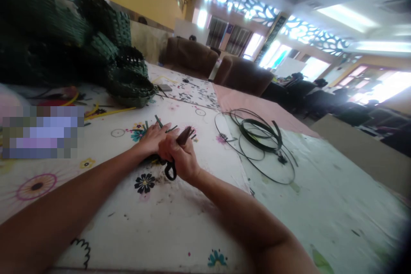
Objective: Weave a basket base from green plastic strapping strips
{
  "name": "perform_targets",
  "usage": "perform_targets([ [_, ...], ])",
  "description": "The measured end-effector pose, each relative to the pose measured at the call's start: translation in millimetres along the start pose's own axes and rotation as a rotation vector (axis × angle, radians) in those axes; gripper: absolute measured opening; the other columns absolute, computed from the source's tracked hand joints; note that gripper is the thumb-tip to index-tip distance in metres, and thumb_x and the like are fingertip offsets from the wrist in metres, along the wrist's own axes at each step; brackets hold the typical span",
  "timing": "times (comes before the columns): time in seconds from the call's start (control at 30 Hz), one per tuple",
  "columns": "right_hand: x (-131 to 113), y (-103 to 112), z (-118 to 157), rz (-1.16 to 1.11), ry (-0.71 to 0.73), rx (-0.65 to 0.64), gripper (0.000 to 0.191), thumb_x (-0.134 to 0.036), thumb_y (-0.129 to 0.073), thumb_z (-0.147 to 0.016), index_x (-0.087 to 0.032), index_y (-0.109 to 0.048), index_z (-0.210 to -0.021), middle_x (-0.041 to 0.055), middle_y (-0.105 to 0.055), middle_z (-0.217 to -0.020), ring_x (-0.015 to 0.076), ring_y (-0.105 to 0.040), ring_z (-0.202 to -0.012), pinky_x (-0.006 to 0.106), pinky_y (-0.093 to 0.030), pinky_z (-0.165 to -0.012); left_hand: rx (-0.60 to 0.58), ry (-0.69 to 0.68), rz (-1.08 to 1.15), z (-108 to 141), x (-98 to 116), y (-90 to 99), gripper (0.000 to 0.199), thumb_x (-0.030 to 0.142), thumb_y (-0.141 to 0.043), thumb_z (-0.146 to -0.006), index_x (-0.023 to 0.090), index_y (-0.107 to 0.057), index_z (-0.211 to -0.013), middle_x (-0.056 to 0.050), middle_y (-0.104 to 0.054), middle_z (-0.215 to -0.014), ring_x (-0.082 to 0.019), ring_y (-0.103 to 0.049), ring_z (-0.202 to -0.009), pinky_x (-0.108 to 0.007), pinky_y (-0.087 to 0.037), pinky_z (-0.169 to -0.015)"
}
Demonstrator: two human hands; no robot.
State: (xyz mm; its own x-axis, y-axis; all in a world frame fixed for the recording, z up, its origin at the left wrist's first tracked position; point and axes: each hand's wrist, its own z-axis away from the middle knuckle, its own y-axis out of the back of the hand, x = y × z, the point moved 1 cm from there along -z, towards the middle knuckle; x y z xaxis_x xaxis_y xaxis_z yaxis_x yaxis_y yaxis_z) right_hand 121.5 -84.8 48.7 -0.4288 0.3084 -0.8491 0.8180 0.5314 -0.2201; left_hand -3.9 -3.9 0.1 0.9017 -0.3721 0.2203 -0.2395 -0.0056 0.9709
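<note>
My right hand [181, 158] is closed around a dark pair of scissors [171, 172]; a looped handle hangs below the fist and a pointed part sticks up above it. Just left of it and touching or nearly so, my left hand [152, 139] reaches forward over dark green strips [159, 120], whose ends poke out past the fingers. Its palm side is hidden, so what it grips beyond the strips is hard to make out. Both hands are low over the white flowered tablecloth [199, 209].
Dark green woven baskets [130, 85] are piled at the back left, near yellow strips [112, 112]. A coil of green strip [261, 135] lies right of my hands on the pale green cloth [321, 192]. Brown chairs [191, 60] stand beyond the table; people sit farther back.
</note>
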Motion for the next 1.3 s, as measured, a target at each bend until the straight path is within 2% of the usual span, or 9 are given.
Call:
perform_targets([
  [0.13,-0.1,-0.5,-0.7,0.006,0.02,0.0,0.064,-0.076,-0.056,-0.091,-0.025,-0.038,-0.057,-0.0043,-0.033,-0.053,0.0122,-0.032,-0.052,0.031,-0.029,-0.053,-0.047,-0.009,0.005,-2.2,-9.1,-9.2,0.06,0.039,-0.051,-0.103,0.024,-0.045,-0.161,-0.006,-0.031,-0.172,-0.045,-0.023,-0.156,-0.051,-0.02,-0.129],
  [0.3,4.0,1.1,-4.2,0.01,-0.031,-0.009,0.064,-0.076,-0.061,-0.089,-0.025,-0.039,-0.056,-0.0061,-0.033,-0.048,0.0105,-0.03,-0.047,0.03,-0.026,-0.049,-0.101,-0.018,0.012,-0.5,-4.1,0.5,0.059,0.042,-0.05,-0.103,0.029,-0.047,-0.16,-0.007,-0.029,-0.173,-0.046,-0.021,-0.158,-0.053,-0.02,-0.129],
  [0.43,-31.4,12.7,-13.0,-0.019,0.085,0.09,0.066,-0.076,-0.06,-0.089,-0.024,-0.04,-0.055,-0.0054,-0.035,-0.047,0.0112,-0.036,-0.048,0.029,-0.032,-0.05,-0.125,0.048,-0.049,-4.5,3.4,4.8,0.059,0.04,-0.045,-0.104,0.029,-0.044,-0.162,-0.008,-0.031,-0.173,-0.046,-0.029,-0.155,-0.055,-0.026,-0.126],
  [0.53,-62.6,37.0,-20.5,0.045,0.18,0.227,0.067,-0.075,-0.066,-0.086,-0.024,-0.037,-0.055,-0.0069,-0.032,-0.047,0.0094,-0.031,-0.046,0.028,-0.027,-0.048,-0.123,0.052,-0.093,-10.6,4.1,1.6,0.056,0.045,-0.032,-0.108,0.034,-0.044,-0.162,-0.008,-0.033,-0.172,-0.047,-0.033,-0.153,-0.061,-0.027,-0.123],
  [0.6,-70.8,56.7,-24.6,0.092,0.206,0.314,0.068,-0.077,-0.065,-0.086,-0.024,-0.035,-0.055,-0.0076,-0.03,-0.046,0.0086,-0.027,-0.044,0.028,-0.024,-0.046,-0.12,0.038,-0.124,-13.4,2.1,-0.7,0.057,0.047,-0.028,-0.108,0.036,-0.041,-0.163,-0.007,-0.033,-0.172,-0.046,-0.031,-0.154,-0.061,-0.028,-0.123],
  [0.77,-60.7,89.5,-31.0,0.126,0.25,0.41,0.07,-0.082,-0.058,-0.087,-0.025,-0.032,-0.056,-0.0078,-0.029,-0.046,0.0083,-0.026,-0.043,0.028,-0.025,-0.046,-0.103,-0.05,-0.117,-13.8,-6.9,-3.2,0.063,0.049,-0.027,-0.107,0.03,-0.031,-0.167,-0.01,-0.04,-0.168,-0.045,-0.033,-0.154,-0.06,-0.032,-0.121],
  [0.97,-48.1,99.6,-32.3,0.056,0.19,0.374,0.068,-0.078,-0.061,-0.088,-0.025,-0.032,-0.056,-0.008,-0.028,-0.045,0.0081,-0.026,-0.044,0.027,-0.025,-0.046,-0.031,-0.135,0.049,-13.9,-22.7,-9.1,0.068,0.058,-0.041,-0.1,0.015,-0.045,-0.152,-0.02,-0.054,-0.156,-0.038,-0.03,-0.157,-0.054,-0.038,-0.121],
  [1.13,-37.1,98.6,-32.0,-0.006,0.071,0.309,0.069,-0.079,-0.061,-0.087,-0.025,-0.033,-0.055,-0.0077,-0.03,-0.044,0.0086,-0.028,-0.045,0.027,-0.028,-0.048,-0.1,-0.259,0.14,-8.7,-22.0,-11.1,0.077,0.064,-0.041,-0.099,0.013,-0.035,-0.155,-0.02,-0.045,-0.163,-0.033,-0.025,-0.16,-0.052,-0.03,-0.127],
  [1.3,-36.4,91.2,-31.8,-0.039,0.047,0.261,0.069,-0.08,-0.06,-0.088,-0.025,-0.033,-0.055,-0.0079,-0.029,-0.044,0.0086,-0.027,-0.044,0.027,-0.026,-0.048,-0.112,-0.391,0.164,-1.5,-11.3,-8.5,0.091,0.068,-0.044,-0.099,0.014,-0.02,-0.167,-0.019,-0.025,-0.173,-0.034,-0.024,-0.16,-0.047,-0.026,-0.13],
])
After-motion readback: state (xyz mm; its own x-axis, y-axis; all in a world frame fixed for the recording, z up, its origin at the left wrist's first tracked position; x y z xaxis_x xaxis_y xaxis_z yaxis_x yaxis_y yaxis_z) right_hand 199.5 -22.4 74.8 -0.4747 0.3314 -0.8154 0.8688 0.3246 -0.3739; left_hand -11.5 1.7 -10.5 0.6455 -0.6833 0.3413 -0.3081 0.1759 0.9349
